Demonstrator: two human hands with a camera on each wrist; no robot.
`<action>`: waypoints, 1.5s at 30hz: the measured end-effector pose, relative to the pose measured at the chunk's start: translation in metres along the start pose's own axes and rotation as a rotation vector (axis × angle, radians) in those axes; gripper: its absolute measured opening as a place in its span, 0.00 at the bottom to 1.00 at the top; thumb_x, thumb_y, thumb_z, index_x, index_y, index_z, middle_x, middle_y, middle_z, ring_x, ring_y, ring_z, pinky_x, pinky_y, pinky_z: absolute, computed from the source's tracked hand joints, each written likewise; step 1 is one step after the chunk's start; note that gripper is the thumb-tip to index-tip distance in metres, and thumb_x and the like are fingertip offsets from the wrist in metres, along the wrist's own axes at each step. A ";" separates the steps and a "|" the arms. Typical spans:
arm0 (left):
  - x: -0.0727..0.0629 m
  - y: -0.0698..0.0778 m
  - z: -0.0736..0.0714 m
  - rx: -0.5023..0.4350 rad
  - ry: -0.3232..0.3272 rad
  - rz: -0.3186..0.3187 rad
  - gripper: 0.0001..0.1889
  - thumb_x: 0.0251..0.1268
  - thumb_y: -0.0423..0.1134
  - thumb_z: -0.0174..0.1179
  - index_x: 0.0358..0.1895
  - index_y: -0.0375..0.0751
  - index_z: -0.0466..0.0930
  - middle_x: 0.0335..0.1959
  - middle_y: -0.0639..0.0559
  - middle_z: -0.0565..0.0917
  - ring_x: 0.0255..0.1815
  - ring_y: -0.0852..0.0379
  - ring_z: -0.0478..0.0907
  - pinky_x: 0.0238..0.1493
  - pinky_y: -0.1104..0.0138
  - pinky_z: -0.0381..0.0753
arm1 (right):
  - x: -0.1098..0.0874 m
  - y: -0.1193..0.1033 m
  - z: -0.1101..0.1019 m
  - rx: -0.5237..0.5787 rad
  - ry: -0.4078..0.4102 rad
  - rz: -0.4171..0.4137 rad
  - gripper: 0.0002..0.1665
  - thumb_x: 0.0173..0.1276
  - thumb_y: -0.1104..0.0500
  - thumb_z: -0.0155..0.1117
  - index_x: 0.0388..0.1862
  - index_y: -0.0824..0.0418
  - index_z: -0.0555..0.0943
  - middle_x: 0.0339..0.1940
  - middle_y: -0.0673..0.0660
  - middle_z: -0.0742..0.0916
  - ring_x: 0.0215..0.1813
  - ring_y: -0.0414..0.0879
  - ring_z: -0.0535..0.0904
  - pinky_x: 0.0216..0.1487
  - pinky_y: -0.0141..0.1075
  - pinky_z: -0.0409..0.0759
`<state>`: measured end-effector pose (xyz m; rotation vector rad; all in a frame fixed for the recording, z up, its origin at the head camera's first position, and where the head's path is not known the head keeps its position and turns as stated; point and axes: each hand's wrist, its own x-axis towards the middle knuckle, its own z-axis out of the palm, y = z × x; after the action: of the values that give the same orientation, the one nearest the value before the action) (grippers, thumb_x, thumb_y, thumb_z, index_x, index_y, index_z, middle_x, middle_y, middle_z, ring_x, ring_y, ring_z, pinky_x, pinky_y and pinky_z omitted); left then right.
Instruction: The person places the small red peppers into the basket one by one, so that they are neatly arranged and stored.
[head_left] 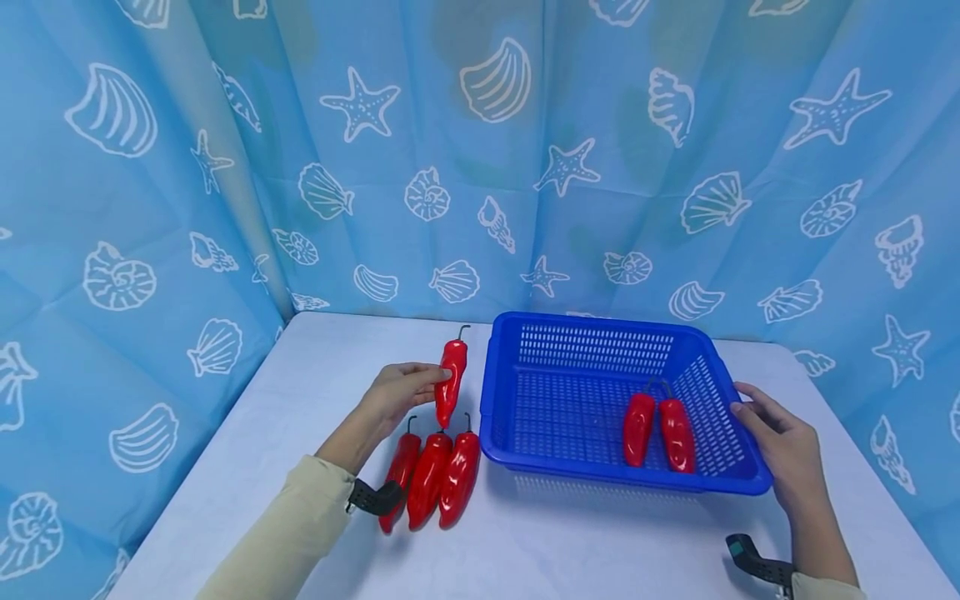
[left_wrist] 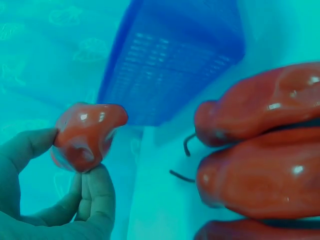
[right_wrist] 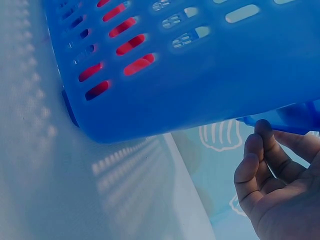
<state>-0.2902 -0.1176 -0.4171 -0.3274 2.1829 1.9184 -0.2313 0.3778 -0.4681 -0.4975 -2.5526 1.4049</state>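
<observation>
My left hand (head_left: 393, 396) pinches a glossy red pepper (head_left: 448, 402) between thumb and fingers, its dark stem pointing up. In the left wrist view this pepper (left_wrist: 82, 132) shows tip-on. Just below that hand, three more red peppers (head_left: 459, 483) lie side by side on the table, stems away from me. To their right is a blue plastic basket (head_left: 555, 417) with slotted walls. Two red peppers (head_left: 677, 437) rest inside, toward its right end. My right hand (head_left: 787, 442) grips the basket's right rim, with the fingers (right_wrist: 267, 145) at its edge in the right wrist view.
A white-covered table (head_left: 300, 400) carries everything. Behind it and along the sides hangs a blue curtain (head_left: 420, 250) with white shell and starfish prints. Dark bands with small devices circle both wrists.
</observation>
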 end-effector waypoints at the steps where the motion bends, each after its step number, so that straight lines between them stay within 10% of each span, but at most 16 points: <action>1: -0.001 0.001 0.001 -0.001 -0.003 0.001 0.33 0.56 0.44 0.73 0.62 0.32 0.73 0.54 0.38 0.80 0.53 0.44 0.80 0.62 0.50 0.77 | 0.000 0.000 0.000 -0.005 -0.001 0.003 0.40 0.72 0.33 0.54 0.77 0.49 0.67 0.62 0.64 0.78 0.47 0.37 0.75 0.38 0.25 0.81; 27: -0.013 0.018 0.028 -0.006 -0.072 0.013 0.31 0.59 0.45 0.72 0.62 0.34 0.74 0.52 0.42 0.82 0.51 0.48 0.82 0.63 0.52 0.76 | -0.003 -0.003 0.003 0.006 0.001 -0.017 0.40 0.73 0.34 0.54 0.77 0.50 0.66 0.67 0.67 0.75 0.50 0.43 0.76 0.36 0.18 0.76; 34: -0.013 0.020 0.037 -0.015 -0.110 0.005 0.30 0.58 0.46 0.73 0.61 0.35 0.75 0.50 0.43 0.83 0.50 0.49 0.82 0.64 0.51 0.75 | -0.002 0.000 0.000 -0.010 -0.011 0.014 0.41 0.73 0.33 0.51 0.78 0.50 0.64 0.70 0.68 0.73 0.63 0.64 0.73 0.55 0.51 0.82; 40: -0.015 0.023 0.041 -0.016 -0.123 0.022 0.29 0.59 0.45 0.72 0.60 0.34 0.75 0.48 0.44 0.84 0.47 0.50 0.83 0.60 0.56 0.79 | -0.002 -0.002 0.001 0.007 0.000 -0.007 0.40 0.73 0.34 0.54 0.77 0.51 0.66 0.65 0.67 0.76 0.50 0.44 0.76 0.35 0.20 0.77; 45: -0.017 0.024 0.044 0.010 -0.122 0.030 0.30 0.59 0.45 0.72 0.61 0.35 0.75 0.49 0.44 0.83 0.49 0.50 0.82 0.58 0.58 0.80 | -0.003 -0.003 0.001 0.012 0.002 -0.011 0.40 0.73 0.34 0.54 0.77 0.51 0.66 0.65 0.67 0.76 0.48 0.39 0.75 0.34 0.19 0.76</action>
<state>-0.2810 -0.0704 -0.3948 -0.1720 2.1298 1.8900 -0.2299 0.3742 -0.4660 -0.4824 -2.5398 1.4142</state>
